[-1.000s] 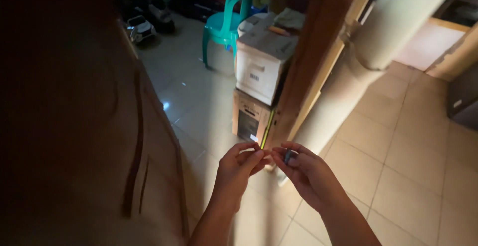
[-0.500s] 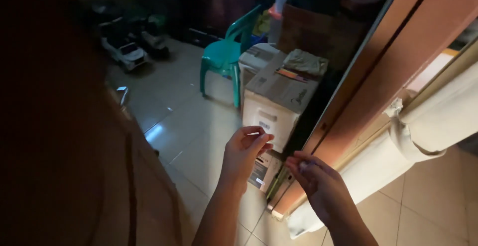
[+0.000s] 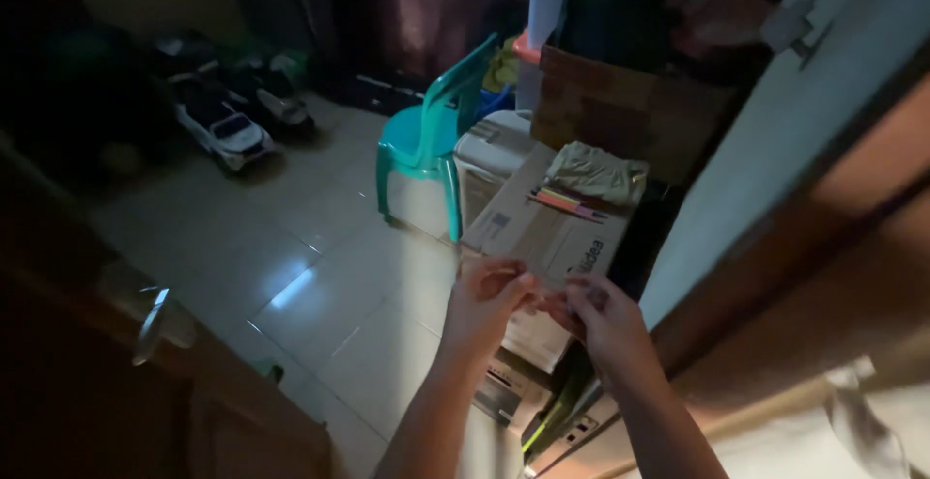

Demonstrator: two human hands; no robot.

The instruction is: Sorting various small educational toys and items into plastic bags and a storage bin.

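Dim tiled room, pale stacked cardboard boxes point(image 3: 542, 237); left hand point(image 3: 489, 300) and right hand point(image 3: 601, 319), fingers seemingly pinching something unseen.

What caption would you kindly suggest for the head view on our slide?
Left hand and right hand meet fingertip to fingertip above stacked cardboard boxes, beside a teal plastic chair.

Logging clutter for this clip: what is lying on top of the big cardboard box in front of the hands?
On the cardboard box lie a crumpled pale cloth and some thin coloured sticks. The left hand and right hand cover its near edge.
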